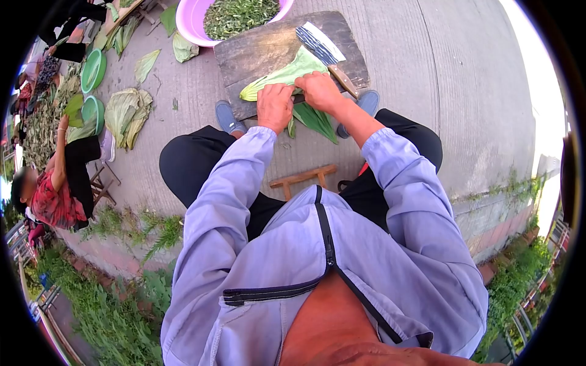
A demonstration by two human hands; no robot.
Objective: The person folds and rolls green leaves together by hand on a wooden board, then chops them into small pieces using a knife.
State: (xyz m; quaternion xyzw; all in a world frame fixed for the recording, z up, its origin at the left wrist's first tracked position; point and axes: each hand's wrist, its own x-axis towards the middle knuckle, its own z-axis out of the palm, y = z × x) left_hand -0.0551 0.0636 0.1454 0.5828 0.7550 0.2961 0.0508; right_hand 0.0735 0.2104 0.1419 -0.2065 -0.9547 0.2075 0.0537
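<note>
A bundle of large pale green leaves [282, 77] lies slantwise across the worn wooden board [256, 52], its narrow yellowish end to the left. Both of my hands grip its near edge with fingers curled: my left hand [274, 107] closer to the narrow end, my right hand [320, 93] closer to the wide end. My fingertips are partly hidden. A darker green leaf [314, 121] hangs below my hands, over the board's near edge. Just right of my right hand rests a knife with a wooden handle [343, 80], its broad blade [320, 44] pointing away from me.
Behind the board stands a pink basin [194, 27] of chopped greens [239, 17]. Loose leaves [128, 116] lie on the concrete at left, near green basins [93, 70]. A seated person in a red top [58, 198] handles a leaf there. A small wooden stool [303, 177] is between my legs.
</note>
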